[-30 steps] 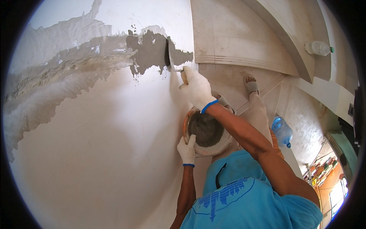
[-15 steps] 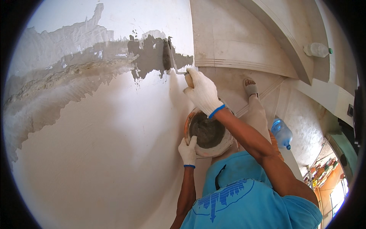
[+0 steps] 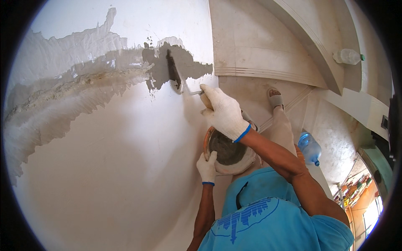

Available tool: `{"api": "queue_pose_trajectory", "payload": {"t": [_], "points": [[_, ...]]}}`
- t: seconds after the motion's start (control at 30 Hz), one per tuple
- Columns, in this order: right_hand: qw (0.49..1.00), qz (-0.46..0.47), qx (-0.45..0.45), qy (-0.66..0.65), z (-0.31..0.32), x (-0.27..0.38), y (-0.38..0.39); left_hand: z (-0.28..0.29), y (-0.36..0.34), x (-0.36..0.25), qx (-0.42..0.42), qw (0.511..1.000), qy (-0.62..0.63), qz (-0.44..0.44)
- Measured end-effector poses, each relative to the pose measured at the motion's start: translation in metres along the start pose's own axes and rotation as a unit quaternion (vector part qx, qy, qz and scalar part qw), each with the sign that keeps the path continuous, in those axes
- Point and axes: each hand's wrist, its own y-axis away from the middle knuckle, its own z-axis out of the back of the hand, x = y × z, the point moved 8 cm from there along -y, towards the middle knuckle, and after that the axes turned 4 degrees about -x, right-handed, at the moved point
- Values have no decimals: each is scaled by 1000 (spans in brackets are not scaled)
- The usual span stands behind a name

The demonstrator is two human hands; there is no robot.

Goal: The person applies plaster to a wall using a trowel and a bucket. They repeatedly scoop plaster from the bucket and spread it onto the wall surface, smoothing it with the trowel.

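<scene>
My right hand (image 3: 226,109), in a white knit glove with a blue cuff, is closed round the wooden handle of a plastering trowel (image 3: 173,69). The trowel's dark blade lies against the wall, over a patch of wet grey mortar (image 3: 188,62). My left hand (image 3: 207,168), gloved the same way, grips the rim of a round bucket (image 3: 234,167) by its left side. Dark grey mortar (image 3: 226,147) fills the bucket's inside, partly hidden by my right hand and forearm.
A rough strip of older plaster (image 3: 54,92) runs leftward along the white wall (image 3: 104,167). Beyond the wall's edge is a beige surface with moulded lines (image 3: 268,46). A large blue water bottle (image 3: 310,148) lies at the right; a clear bottle (image 3: 347,56) with a green cap is farther up.
My right hand has come slightly down, and the trowel blade has moved left and down, now more tilted. The mortar patch shows more smooth grey right of the blade. My left hand stays on the bucket.
</scene>
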Motion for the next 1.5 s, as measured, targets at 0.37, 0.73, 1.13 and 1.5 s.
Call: {"api": "queue_pose_trajectory", "payload": {"t": [0.37,0.73,1.13,1.5], "points": [[998,-39,13,38,-18,-18,-32,2,2,3,-10,999,39,-2],[999,-20,0,-45,3,-12,-8,1,3,1,-11,1000,1,-9],[997,-54,-33,48,-36,-51,-35,2,5,1,-17,999,26,-15],[994,-69,13,80,-50,-35,-42,6,8,12,-3,999,12,32]]}}
